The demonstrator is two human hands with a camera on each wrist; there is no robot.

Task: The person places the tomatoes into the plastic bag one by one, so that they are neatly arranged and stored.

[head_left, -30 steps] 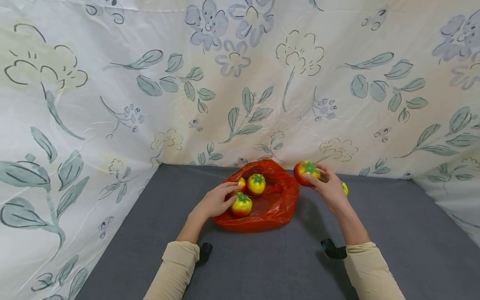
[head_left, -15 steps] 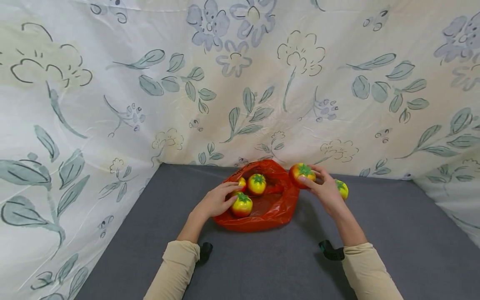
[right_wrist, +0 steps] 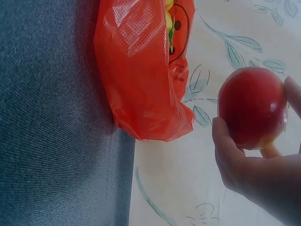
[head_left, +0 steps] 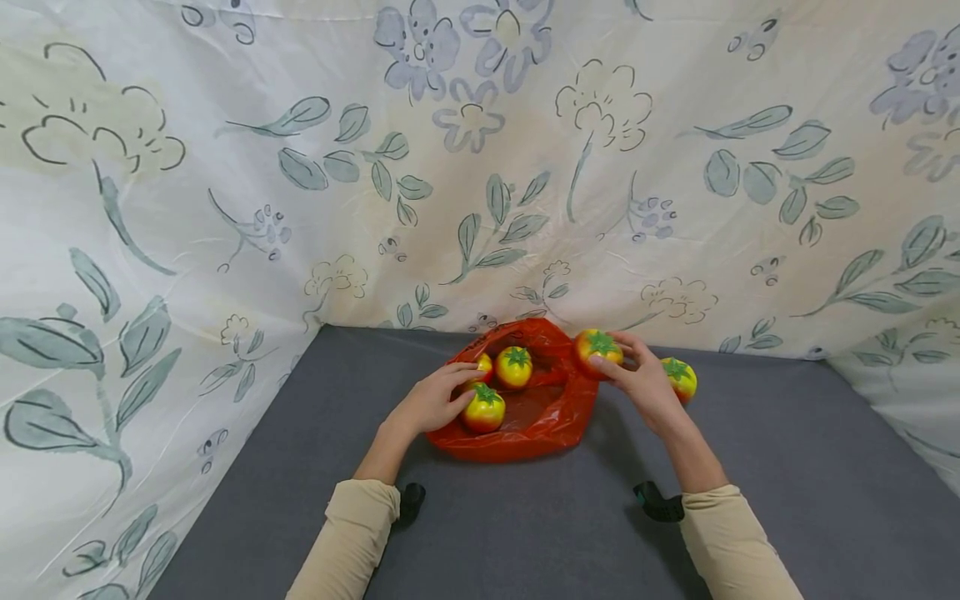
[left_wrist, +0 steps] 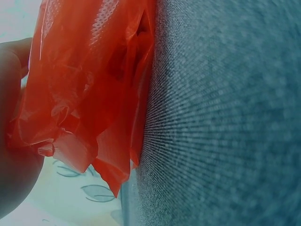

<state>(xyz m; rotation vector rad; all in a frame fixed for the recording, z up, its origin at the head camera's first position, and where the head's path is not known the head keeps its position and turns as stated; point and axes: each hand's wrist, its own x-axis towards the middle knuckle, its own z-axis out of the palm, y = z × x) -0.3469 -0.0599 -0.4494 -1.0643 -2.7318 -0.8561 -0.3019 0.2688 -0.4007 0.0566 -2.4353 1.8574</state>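
Observation:
An orange-red plastic bag [head_left: 517,450] stands with its mouth spread, several yellow-and-red tomatoes [head_left: 514,367] inside. My left hand [head_left: 435,402] grips the bag's left rim, fingers reaching over the opening beside a front tomato [head_left: 484,410]. In the left wrist view, the plastic [left_wrist: 84,84] runs up against that hand. My right hand [head_left: 643,379] holds another tomato [head_left: 597,353] between thumb and fingers at the bag's right rim. The right wrist view shows this tomato's smooth red underside [right_wrist: 252,108], held up off the table beside the bag.
One more tomato [head_left: 679,380] lies on the dark grey table [head_left: 510,533], behind and right of my right hand. Flower-patterned cloth [head_left: 480,167] hangs behind the table and along its sides.
My right hand has moved left with its tomato, from beside the bag to its right rim. More of the tomato on the table now shows. The left hand stays in place.

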